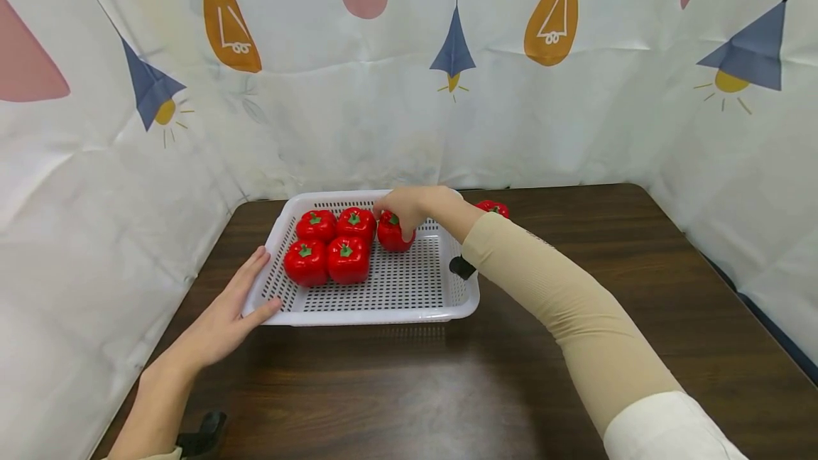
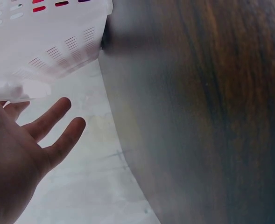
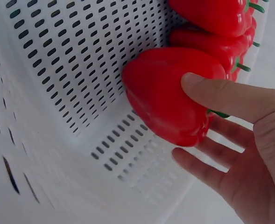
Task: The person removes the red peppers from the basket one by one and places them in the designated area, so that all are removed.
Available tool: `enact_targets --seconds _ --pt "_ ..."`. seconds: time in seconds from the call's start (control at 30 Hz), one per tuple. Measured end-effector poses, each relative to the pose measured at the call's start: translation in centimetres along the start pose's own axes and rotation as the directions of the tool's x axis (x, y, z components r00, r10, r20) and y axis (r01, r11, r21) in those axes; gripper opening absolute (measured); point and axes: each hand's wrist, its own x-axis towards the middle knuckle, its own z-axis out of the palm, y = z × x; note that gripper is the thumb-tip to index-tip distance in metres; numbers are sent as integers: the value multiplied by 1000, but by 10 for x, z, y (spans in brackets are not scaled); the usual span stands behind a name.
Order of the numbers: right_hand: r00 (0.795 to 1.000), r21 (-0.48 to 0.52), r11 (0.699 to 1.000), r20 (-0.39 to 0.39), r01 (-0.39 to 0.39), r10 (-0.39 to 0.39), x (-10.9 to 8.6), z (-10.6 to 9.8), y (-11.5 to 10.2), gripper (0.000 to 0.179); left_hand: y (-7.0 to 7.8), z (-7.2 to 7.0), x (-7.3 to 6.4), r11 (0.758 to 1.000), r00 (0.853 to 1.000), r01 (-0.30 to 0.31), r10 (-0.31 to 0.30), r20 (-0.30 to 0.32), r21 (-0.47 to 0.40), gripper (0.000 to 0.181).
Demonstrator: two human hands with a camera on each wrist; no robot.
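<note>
A white perforated plastic basket stands on the table. In its left half sit several red bell peppers with green stems, close together in two rows. My right hand reaches in from the right and grips another bell pepper by its top, thumb on one side and fingers on the other. That pepper is beside the back row. My left hand rests at the basket's left rim with its fingers spread; in the left wrist view the extended fingers of the left hand show below the basket wall.
One more red bell pepper lies on the dark wooden table behind my right forearm, outside the basket. White cloth printed with lamps and bulbs hangs behind the table and along its sides.
</note>
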Motion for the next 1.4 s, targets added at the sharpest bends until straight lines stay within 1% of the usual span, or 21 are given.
enact_targets --seconds 0.13,0.3,0.47,0.57,0.87,1.1,1.27,1.4 --pt "1000 7 1000 2 1 -1 0 1 1 67 0 1 0 1000 1000 -6 6 -1 -16 89" --pt "1000 20 1000 7 20 -20 -1 0 3 65 0 1 0 1000 1000 -8 8 -4 -14 88" --pt "999 54 998 15 34 -34 -6 -5 5 65 0 1 0 1000 1000 -5 5 -1 -18 89" --pt "999 58 997 9 48 -48 -10 -9 6 64 0 1 0 1000 1000 -3 3 -1 -22 89" --pt "995 53 995 -44 86 -84 -28 -23 6 67 -1 1 0 1000 1000 -9 9 -14 -22 89" --pt "993 59 992 -58 110 -106 -42 -31 8 71 -3 1 -1 1000 999 -26 25 -22 -13 87" --pt "991 55 992 -77 116 -111 -56 -36 8 70 -3 2 0 999 999 -36 36 -26 -14 88" --pt "989 56 992 -102 117 -111 -68 -39 9 73 -2 2 -1 999 999 -36 36 -26 -17 87"
